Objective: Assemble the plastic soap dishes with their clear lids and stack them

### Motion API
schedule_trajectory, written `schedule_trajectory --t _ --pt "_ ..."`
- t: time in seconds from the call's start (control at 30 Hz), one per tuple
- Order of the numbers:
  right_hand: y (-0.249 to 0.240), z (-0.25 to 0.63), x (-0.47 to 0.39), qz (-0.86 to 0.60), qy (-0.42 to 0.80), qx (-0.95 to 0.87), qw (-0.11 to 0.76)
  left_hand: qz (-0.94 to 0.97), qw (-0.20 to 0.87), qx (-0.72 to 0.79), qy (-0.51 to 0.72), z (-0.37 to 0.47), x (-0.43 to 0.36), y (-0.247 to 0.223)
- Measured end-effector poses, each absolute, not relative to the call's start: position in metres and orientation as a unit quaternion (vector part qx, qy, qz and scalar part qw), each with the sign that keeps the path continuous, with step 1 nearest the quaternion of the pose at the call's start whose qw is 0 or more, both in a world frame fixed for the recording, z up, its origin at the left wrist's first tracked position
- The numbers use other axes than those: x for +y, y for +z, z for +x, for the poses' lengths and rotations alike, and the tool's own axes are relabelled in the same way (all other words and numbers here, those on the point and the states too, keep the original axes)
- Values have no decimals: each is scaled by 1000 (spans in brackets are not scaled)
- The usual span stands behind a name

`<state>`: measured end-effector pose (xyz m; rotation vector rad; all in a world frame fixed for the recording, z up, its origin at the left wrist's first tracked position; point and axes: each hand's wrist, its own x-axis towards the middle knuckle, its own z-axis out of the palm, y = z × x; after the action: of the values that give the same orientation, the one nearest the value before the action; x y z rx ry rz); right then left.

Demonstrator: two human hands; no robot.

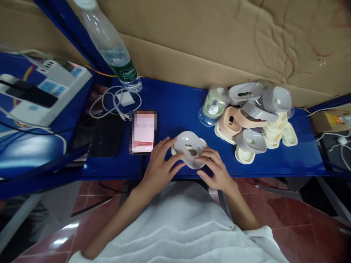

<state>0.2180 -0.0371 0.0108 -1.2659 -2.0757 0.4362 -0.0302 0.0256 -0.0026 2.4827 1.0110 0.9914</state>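
Cupping a light grey dish from both sides

The grey dish [186, 146] sits right in front of me, near my edge of the blue surface [172, 98], with a cream piece [203, 141] showing from under its rim. I judge it to be thin moulded plastic: light, fairly stiff, smooth enough to slide under dry fingertips, and unlikely to break, though a hard squeeze might flex it. The rim looks like the best hold, one side each, clear of the slot in the middle.

My left grip [161, 160] is part open, fingers spread along the left rim, the index finger and thumb about the near-left edge. My right grip [215, 166] is part open too, its curled fingertips over the right side and the thumb just by the near edge. Both have hold of the dish, lightly by the look of it; I cannot tell how firmly.
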Motion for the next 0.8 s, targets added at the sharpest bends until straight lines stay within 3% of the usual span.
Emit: schedule_trajectory --t 0.23,0.47,0.8 --pt "11 217 -28 -488 59 -825 278 877 98 336 329 -26 23 5" --pt "4 224 -30 -500 71 -807 306 911 85 312 257 -31 35 4" --pt "-7 214 -42 -519 73 -798 299 912 95 294 269 -33 31 -5"
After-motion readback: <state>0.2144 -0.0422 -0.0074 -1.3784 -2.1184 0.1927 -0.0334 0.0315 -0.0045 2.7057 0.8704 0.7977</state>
